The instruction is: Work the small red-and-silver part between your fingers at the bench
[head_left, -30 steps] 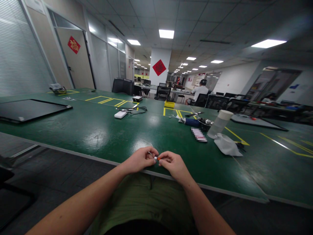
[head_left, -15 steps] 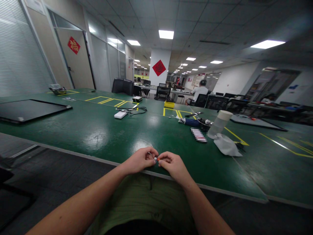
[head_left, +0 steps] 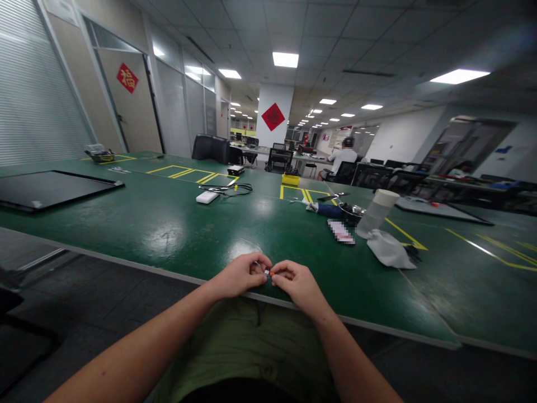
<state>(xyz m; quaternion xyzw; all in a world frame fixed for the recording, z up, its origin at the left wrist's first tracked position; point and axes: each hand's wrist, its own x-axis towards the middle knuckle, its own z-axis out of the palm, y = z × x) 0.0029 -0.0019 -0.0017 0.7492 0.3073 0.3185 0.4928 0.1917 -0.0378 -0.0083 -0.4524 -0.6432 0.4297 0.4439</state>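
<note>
Left hand (head_left: 240,276) pinches a white piece (head_left: 266,272) at the fingertips (head_left: 267,262). Right hand (head_left: 299,280) pinches an orange piece (head_left: 272,273) just beside it.

the lower garment (head_left: 230,352) is olive green; black fabric (head_left: 247,392) adjoins it; forearms (head_left: 155,336), left hand (head_left: 239,277) and right hand (head_left: 301,282) are bare

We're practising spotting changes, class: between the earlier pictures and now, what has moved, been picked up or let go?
Nothing has visibly moved or been let go. The left hand still holds a small white piece, the right hand a small orange piece; the pale pouch and white block lie as before.
</note>
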